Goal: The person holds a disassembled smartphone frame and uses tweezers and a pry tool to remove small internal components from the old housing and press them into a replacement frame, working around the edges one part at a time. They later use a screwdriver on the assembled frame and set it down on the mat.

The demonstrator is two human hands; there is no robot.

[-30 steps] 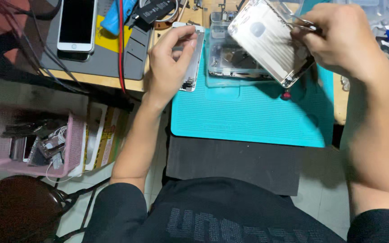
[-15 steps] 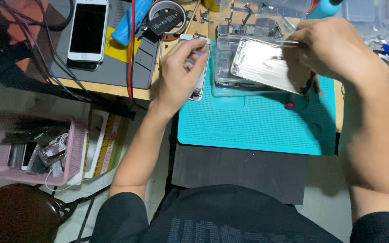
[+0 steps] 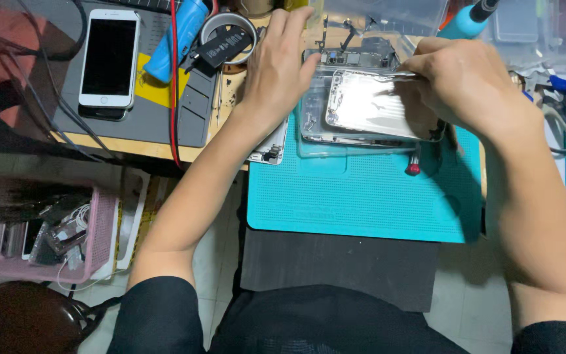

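Note:
My right hand (image 3: 473, 85) grips a silver phone back housing (image 3: 368, 105) and holds it nearly flat over an opened phone (image 3: 322, 131) at the far edge of the teal work mat (image 3: 361, 196). Thin metal tweezers (image 3: 401, 75) also stick out of this hand. My left hand (image 3: 283, 62) reaches over the bench with fingers spread, holding nothing, its fingertips at a clear plastic tray (image 3: 375, 23). A white phone part (image 3: 271, 149) lies under my left wrist.
A white smartphone (image 3: 108, 59) lies on a grey mat at the far left, beside a blue tool (image 3: 175, 39) and a tape roll (image 3: 227, 39). A red-tipped screwdriver (image 3: 415, 164) rests on the teal mat. A pink basket (image 3: 40, 229) of parts stands on the floor.
My right hand lowered the silver housing from tilted to nearly flat over the opened phone. My left hand let go of the white phone part and reached forward to the clear tray.

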